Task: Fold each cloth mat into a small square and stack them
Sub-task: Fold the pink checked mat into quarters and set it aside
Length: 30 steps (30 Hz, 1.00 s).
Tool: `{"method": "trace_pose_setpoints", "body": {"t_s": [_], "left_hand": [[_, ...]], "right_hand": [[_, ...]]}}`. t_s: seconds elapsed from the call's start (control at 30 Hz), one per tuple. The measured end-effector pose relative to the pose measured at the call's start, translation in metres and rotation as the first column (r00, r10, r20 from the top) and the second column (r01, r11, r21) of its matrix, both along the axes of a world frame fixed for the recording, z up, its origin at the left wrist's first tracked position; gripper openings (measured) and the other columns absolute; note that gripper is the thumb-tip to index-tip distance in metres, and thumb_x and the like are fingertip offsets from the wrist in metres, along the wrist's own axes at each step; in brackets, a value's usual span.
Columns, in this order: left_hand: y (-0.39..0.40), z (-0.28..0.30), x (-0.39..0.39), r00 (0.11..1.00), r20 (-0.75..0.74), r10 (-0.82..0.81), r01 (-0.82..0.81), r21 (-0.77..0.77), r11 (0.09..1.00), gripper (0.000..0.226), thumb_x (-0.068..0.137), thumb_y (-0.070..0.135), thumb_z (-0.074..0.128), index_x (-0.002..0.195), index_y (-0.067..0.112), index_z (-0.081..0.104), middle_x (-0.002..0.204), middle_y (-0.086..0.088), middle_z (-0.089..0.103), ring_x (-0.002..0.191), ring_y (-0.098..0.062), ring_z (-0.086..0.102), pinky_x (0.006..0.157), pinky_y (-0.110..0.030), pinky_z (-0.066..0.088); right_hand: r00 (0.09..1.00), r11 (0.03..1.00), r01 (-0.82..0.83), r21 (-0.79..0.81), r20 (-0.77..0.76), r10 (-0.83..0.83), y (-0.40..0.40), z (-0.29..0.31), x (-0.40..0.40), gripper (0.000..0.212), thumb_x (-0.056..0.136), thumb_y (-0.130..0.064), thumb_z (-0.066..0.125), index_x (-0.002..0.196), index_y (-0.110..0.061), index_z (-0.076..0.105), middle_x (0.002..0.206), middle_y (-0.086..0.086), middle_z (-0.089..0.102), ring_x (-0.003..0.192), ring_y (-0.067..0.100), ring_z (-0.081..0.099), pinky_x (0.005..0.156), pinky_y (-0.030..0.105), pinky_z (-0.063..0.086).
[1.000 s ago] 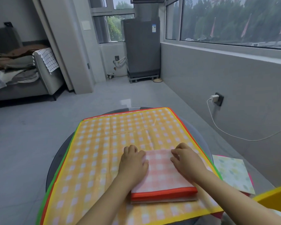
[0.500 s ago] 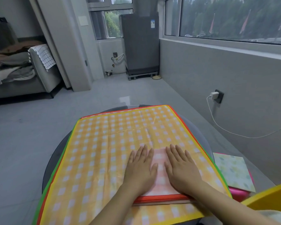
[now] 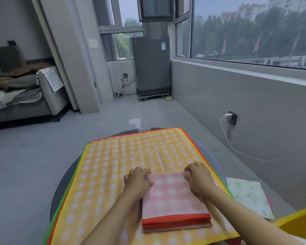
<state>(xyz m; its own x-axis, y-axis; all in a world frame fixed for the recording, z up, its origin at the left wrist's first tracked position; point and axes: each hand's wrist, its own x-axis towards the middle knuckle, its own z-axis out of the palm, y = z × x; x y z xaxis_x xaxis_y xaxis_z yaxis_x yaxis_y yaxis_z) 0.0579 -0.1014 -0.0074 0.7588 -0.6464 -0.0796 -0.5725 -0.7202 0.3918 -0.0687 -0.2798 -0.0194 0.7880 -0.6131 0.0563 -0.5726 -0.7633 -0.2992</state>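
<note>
Under both hands, the spread yellow-checked mat (image 3: 113,174) tops a layered pile of unfolded mats that overhangs the round desk (image 3: 64,183), so I judge that dragging the bundle instead of lifting it could pull the whole pile askew. The folded pink-checked mat (image 3: 171,195) lies between the hands with its red-bound edges toward the wrists; being soft and many-layered, it may spring open or fan out if lifted unevenly. The left hand (image 3: 137,181) and right hand (image 3: 199,179) each curl, fingers clenched, over a far corner, pinching it.
</note>
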Motion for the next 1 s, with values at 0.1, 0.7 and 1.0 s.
{"method": "trace_pose_setpoints", "body": {"t_s": [0.1,0.7,1.0], "left_hand": [[-0.007,0.016,0.006,0.982,-0.186,0.041,-0.047,-0.027,0.999,0.024,0.075,0.027,0.074,0.098,0.024,0.066,0.097,0.005,0.058,0.097,-0.015,0.059,0.08,-0.024,0.041],[-0.121,0.116,-0.076,0.822,-0.502,-0.269,-0.157,-0.655,0.739,0.017,0.074,0.018,0.078,0.071,0.009,0.064,0.063,-0.001,0.06,0.062,-0.011,0.06,0.06,-0.021,0.055],[-0.232,0.06,-0.148,0.848,-0.477,-0.232,-0.209,-0.702,0.68,0.006,0.075,0.018,0.078,0.078,0.018,0.073,0.085,0.005,0.072,0.085,-0.013,0.066,0.075,-0.022,0.047]], "right_hand": [[0.998,0.965,0.014,0.262,-0.06,0.002,-0.008,0.019,0.003,0.018,0.084,-0.023,0.055,0.087,-0.011,0.068,0.095,0.007,0.068,0.092,0.024,0.06,0.072,0.031,0.047],[0.778,0.678,-0.186,0.712,0.527,-0.341,-0.103,0.128,-0.14,0.026,0.088,-0.024,0.063,0.089,0.001,0.069,0.073,0.012,0.066,0.067,0.02,0.068,0.067,0.032,0.059],[0.739,0.83,0.096,0.549,0.52,-0.429,-0.173,0.088,-0.204,0.006,0.081,-0.016,0.071,0.086,-0.017,0.074,0.092,0.004,0.071,0.078,0.016,0.068,0.079,0.029,0.052]]}}
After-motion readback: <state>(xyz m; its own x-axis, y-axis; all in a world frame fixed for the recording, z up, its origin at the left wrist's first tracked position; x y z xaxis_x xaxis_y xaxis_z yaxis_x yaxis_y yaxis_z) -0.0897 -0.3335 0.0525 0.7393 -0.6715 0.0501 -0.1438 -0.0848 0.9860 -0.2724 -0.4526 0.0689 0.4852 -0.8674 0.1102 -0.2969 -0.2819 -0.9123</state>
